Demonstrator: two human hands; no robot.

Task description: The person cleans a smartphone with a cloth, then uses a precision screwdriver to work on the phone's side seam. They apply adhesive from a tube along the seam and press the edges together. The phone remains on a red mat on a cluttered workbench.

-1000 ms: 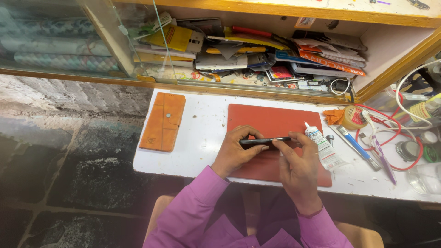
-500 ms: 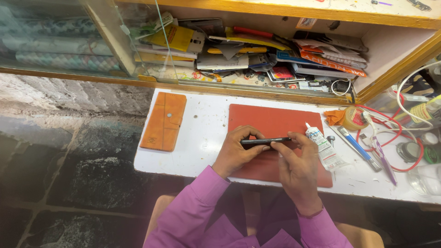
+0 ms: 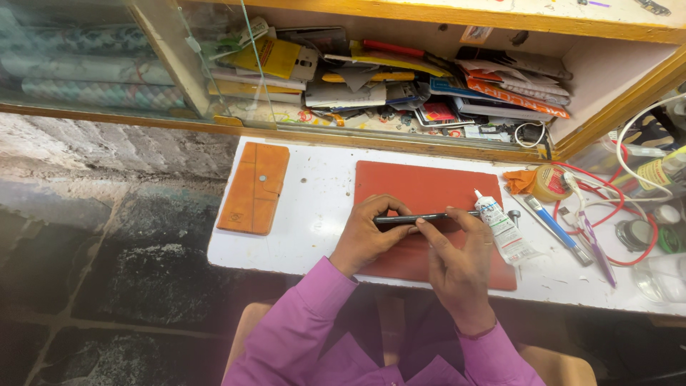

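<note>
One red mat [image 3: 429,187], one orange wallet case [image 3: 254,187], one glue tube [image 3: 504,230], two hands.

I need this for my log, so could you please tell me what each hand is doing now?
Left hand: closed on the dark phone, held edge-up.
Right hand: fingers gripping the same phone.

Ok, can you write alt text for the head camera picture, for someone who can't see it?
Two hands, left hand and right hand, hold a thin black phone edge-up over a red mat on a white table. A white glue tube lies right of it, an orange wallet case left.
</note>
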